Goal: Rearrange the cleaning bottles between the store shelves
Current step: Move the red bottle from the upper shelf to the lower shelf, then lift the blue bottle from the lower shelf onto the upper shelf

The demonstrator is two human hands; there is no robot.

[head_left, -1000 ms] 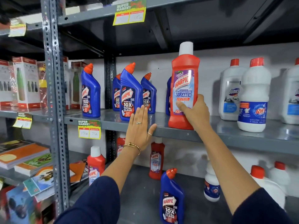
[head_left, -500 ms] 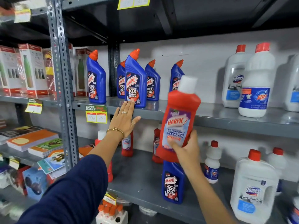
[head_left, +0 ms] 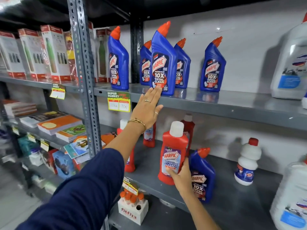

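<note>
My right hand [head_left: 180, 175] grips a red Harpic bathroom cleaner bottle [head_left: 173, 152] with a white cap, held upright at the front of the lower shelf [head_left: 232, 195], just left of a blue Harpic bottle [head_left: 201, 175] standing there. My left hand [head_left: 147, 107] is flat and open against the upper shelf edge [head_left: 216, 107], fingertips touching the base of the front blue Harpic bottle [head_left: 163, 62]. Several more blue bottles stand behind and beside it, one at the right [head_left: 212, 67]. Other red bottles [head_left: 188, 128] stand further back on the lower shelf.
Large white jugs [head_left: 290, 67] fill the upper shelf's right end, and another jug [head_left: 290, 196] and a small white bottle [head_left: 247, 163] stand below. A steel upright [head_left: 83, 72] splits off the left bay of boxes and books. A Fitfizz carton [head_left: 132, 208] sits beneath.
My right hand has carried the red bottle down from the upper shelf to the lower shelf. The left hand stayed at the upper shelf edge. The view has dropped and moved closer.
</note>
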